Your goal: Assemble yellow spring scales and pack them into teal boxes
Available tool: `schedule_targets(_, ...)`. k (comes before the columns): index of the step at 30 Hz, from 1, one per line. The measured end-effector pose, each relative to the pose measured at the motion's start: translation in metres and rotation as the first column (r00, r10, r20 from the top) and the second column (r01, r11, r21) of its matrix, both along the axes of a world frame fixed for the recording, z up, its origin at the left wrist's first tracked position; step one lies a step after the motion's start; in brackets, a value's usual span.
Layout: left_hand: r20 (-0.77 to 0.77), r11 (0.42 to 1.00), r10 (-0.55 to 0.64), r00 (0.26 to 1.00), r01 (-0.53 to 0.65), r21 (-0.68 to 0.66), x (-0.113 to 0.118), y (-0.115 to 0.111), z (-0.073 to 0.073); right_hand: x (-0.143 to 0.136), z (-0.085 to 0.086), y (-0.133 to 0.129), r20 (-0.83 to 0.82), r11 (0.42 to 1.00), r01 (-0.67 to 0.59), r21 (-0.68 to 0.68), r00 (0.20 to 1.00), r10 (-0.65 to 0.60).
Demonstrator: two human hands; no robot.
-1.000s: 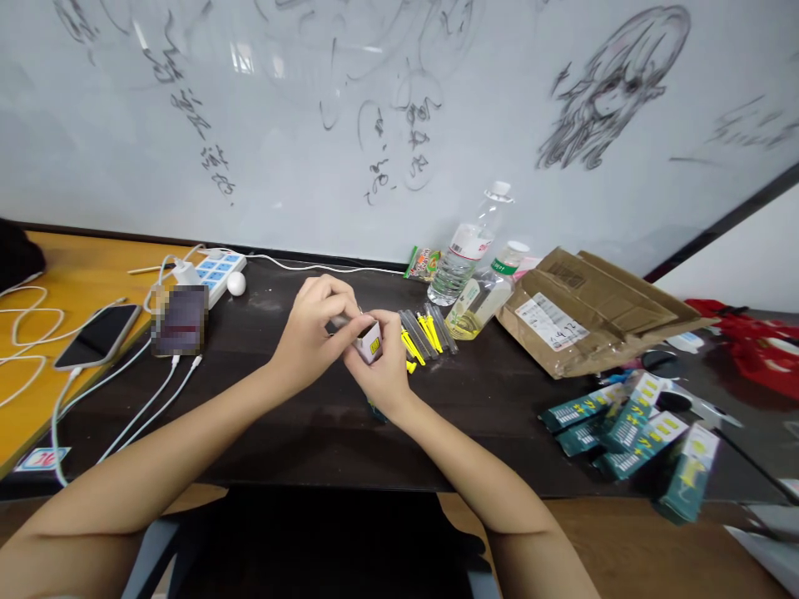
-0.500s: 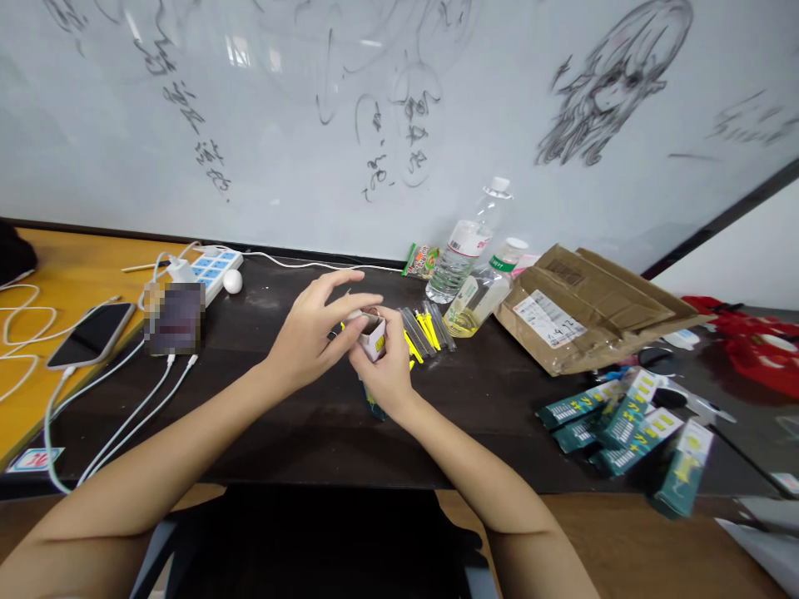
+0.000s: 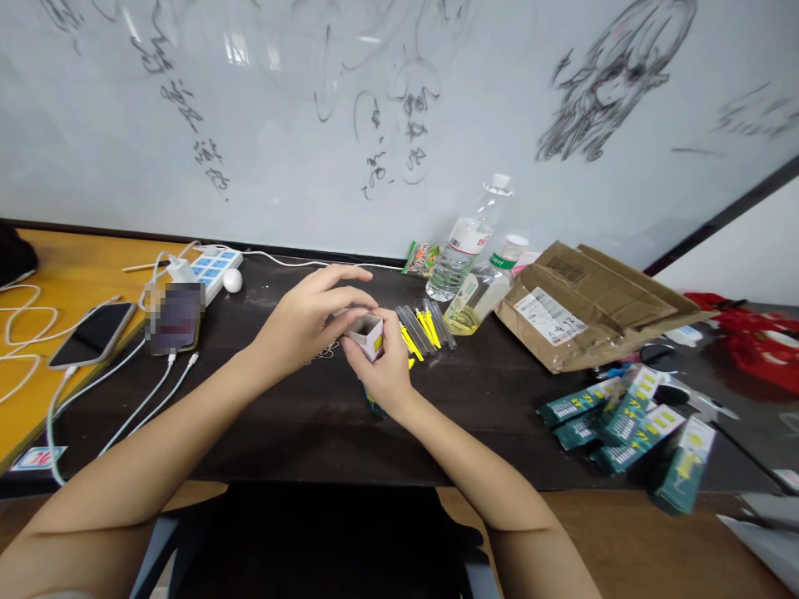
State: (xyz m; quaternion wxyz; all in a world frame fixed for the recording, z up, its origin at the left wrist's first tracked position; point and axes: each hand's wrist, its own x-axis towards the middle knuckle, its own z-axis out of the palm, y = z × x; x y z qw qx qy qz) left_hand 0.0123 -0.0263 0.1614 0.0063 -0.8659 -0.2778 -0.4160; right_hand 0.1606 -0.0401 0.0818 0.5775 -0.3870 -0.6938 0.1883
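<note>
White-rimmed box (image 3: 370,343) sits snug in the right hand's grip (image 3: 379,337), while the left hand (image 3: 305,323), grip wide, hovers at its open mouth.

Partly hidden and blurred items on a desk (image 3: 280,441).
The right hand (image 3: 392,366) hides the lower part of the open box (image 3: 364,346); pixelation obscures a device (image 3: 178,318); the left edge crops a black object (image 3: 13,256).

Packets (image 3: 428,327) yellow and clear; carton (image 3: 551,309) plain brown.
</note>
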Motion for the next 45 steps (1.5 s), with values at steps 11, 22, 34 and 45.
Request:
schedule_targets(11,0.513,0.941,-0.012,0.859,0.184,-0.285,0.024,-0.009,-0.092,0.008,-0.008,0.009,-0.149,0.991,-0.103,-0.08,0.985,0.091)
schedule_targets(22,0.585,0.937,-0.051,0.809,0.241,-0.251,0.043,0.022,-0.111,0.015,-0.03,0.022,-0.351,0.989,-0.132,-0.071,0.931,0.099)
schedule_targets(34,0.718,0.552,0.171,0.674,0.538,-0.637,0.029,0.049,-0.146,0.022,-0.068,0.059,-0.386,0.869,-0.291,-0.399,0.914,0.129)
schedule_targets(45,0.682,0.43,0.197,0.705,0.563,-0.706,0.018,0.041,-0.158,0.017,-0.079,0.055,-0.253,0.836,-0.3,-0.459,0.946,0.2)
